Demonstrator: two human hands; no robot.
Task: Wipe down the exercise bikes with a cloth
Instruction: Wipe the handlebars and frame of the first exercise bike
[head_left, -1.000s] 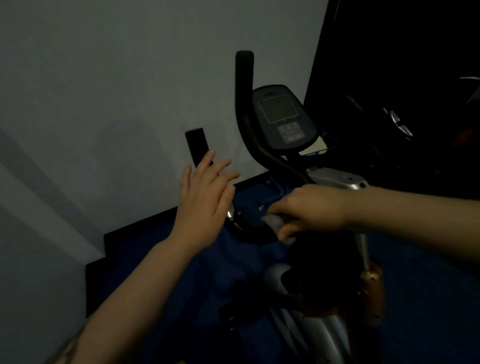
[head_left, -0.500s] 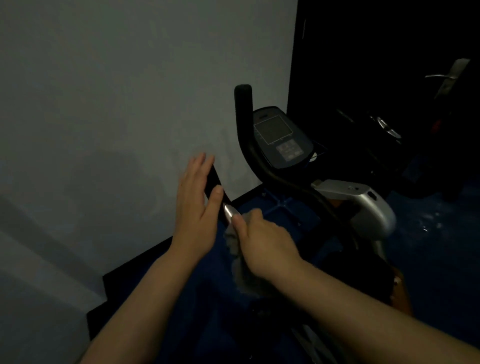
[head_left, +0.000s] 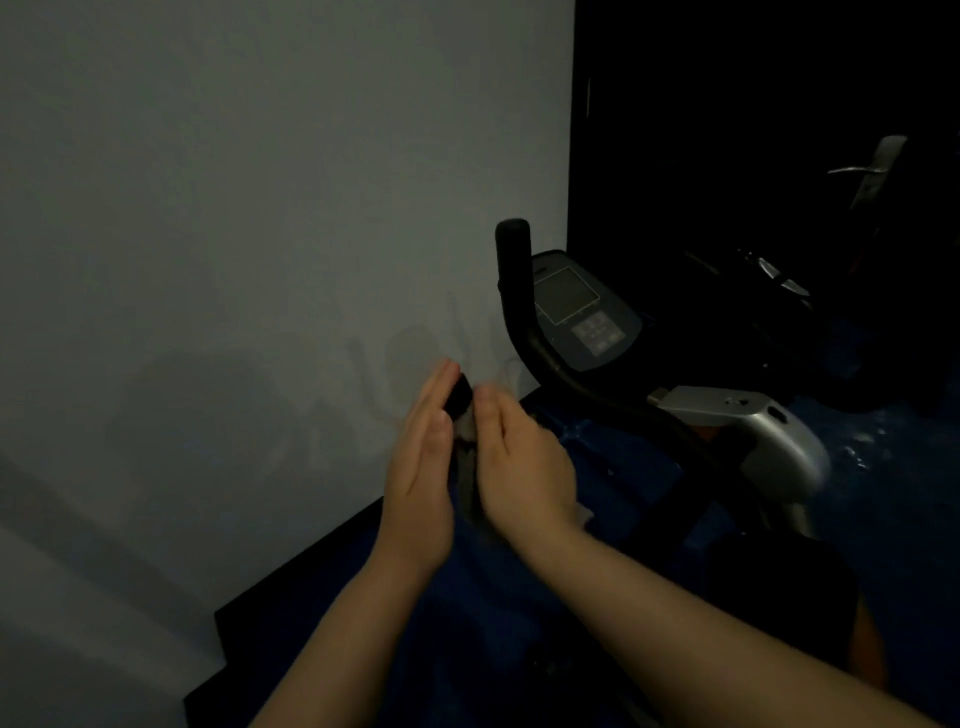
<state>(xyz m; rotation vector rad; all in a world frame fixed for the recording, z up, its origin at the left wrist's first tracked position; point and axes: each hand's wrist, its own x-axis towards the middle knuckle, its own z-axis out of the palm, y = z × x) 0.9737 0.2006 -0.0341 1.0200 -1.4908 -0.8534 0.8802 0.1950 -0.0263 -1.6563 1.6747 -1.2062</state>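
Observation:
In dim light an exercise bike stands before me, with a black curved handlebar (head_left: 524, 322), a console (head_left: 582, 312) with a grey screen and keypad, and a silver frame part (head_left: 753, 421). The near handlebar's black end (head_left: 460, 397) shows between my two hands. My left hand (head_left: 421, 467) lies flat against its left side, fingers straight. My right hand (head_left: 519, 462) presses a grey cloth (head_left: 470, 467) against the grip from the right. Most of the cloth is hidden between the hands.
A pale wall (head_left: 260, 260) fills the left, with a black skirting (head_left: 291, 582) at its foot. The floor (head_left: 883, 493) is blue. A dark doorway at the right holds another dim machine (head_left: 779, 280) and a metal handle (head_left: 872, 166).
My right hand has moved with the cloth from the handlebar's low bend up the near grip toward its end. My left hand has closed in flat against the grip's other side.

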